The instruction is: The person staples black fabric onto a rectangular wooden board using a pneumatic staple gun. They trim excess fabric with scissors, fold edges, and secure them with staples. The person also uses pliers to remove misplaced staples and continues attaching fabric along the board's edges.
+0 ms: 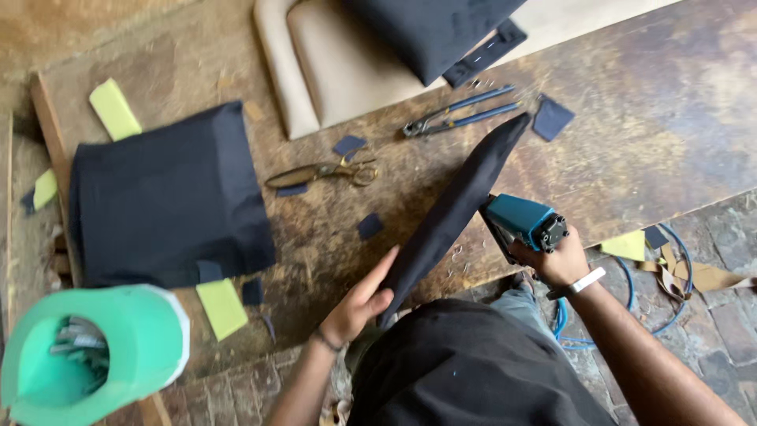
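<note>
Left hand point(359, 304) lies flat against the near-left face of a dark fabric-covered seat panel point(457, 205), fingers stretched out along the cloth, thumb tucked by the near edge; a steadying press, not a pinch. The panel stands on edge, tilted, and runs from the near centre of the wooden workbench point(631, 134) up toward the far right.

Right hand point(556, 260) is wrapped tight around the grip of a teal pneumatic staple gun point(524, 221), with a white band on the wrist. The gun's nose sits against the right face of the panel, about midway along it. A blue air hose point(631, 292) loops on the brick floor just right of that hand.

On the bench: a second dark upholstered cushion point(165, 197) lying flat at left, brass-coloured scissors point(319, 172) in the middle, blue-handled pliers point(457, 110) further off, small dark fabric scraps point(552, 117) scattered about, and yellow foam pieces point(114, 109) at the far left and near the cushion. A beige seat pad point(331, 63) lies at the far edge with another dark cushion partly on top. A green plastic tub point(87, 355) holding staple strips sits at near left.
</note>
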